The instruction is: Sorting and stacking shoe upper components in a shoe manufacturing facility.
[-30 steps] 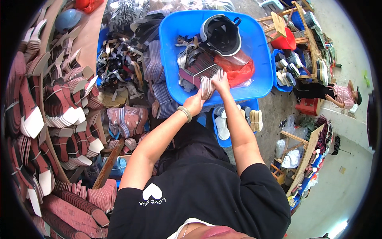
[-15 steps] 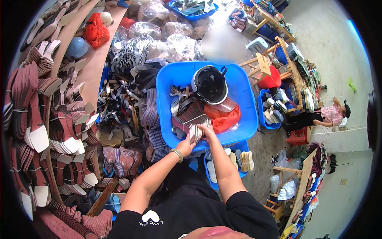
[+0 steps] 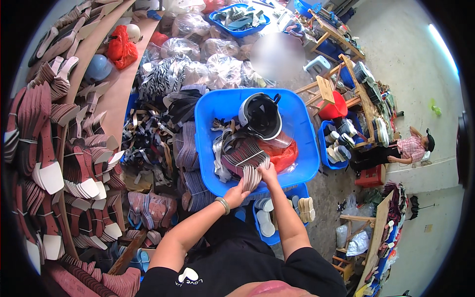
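A tied bundle of shoe insoles (image 3: 243, 154), dark reddish-brown with pale heel ends, lies in a large blue plastic tub (image 3: 310, 141). My left hand (image 3: 236, 194) grips the bundle's pale near end from the left. My right hand (image 3: 268, 175) holds that same end from the right, fingers wrapped over it. Just beyond the bundle, a white and black helmet (image 3: 261, 117) with a clear visor rests open side up. Beside it sits a red plastic bag (image 3: 283, 157). Grey straps (image 3: 220, 152) lie along the bundle's left side.
Bundled insoles (image 3: 47, 171) crowd the shelves at left. Strap pieces (image 3: 148, 128) and striped bundles (image 3: 187, 148) flank the tub. A smaller blue basket (image 3: 269, 237) of soles stands under its near edge. At right are wooden benches (image 3: 326, 89) and a person (image 3: 410, 148) in pink checks.
The tub and its contents sit slightly lower in the picture as the view shifts. Both hands keep hold of the bundle's pale end.
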